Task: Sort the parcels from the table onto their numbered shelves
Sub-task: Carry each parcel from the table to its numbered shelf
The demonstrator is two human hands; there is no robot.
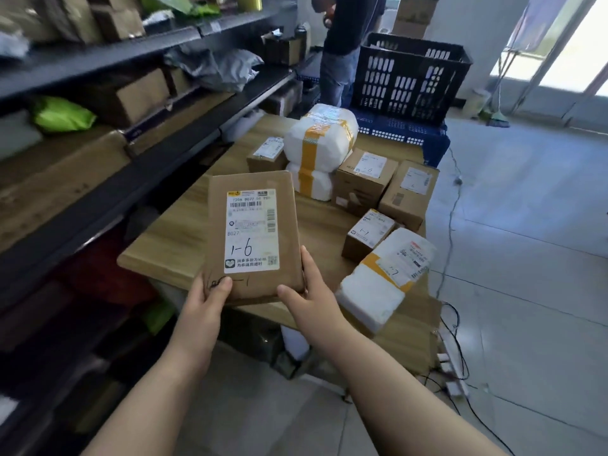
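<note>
Left hand [210, 299] & right hand [311, 292] pinch the flat brown parcel [253, 238] by its bottom corners, over the near-left corner of the tabletop [171, 238]. I read "1-6" on its label [251, 228]. Risk, imo: grip's low, so it could tip fwd; wrong shelf [108, 205] if misread.

parcels [363, 182] lie on the table [171, 238], shelves [98, 199] to its left, crate [408, 80] behind.

Left hand [204, 301], right hand [312, 296], gripping one parcel [251, 205] (thumbs atop)
</note>
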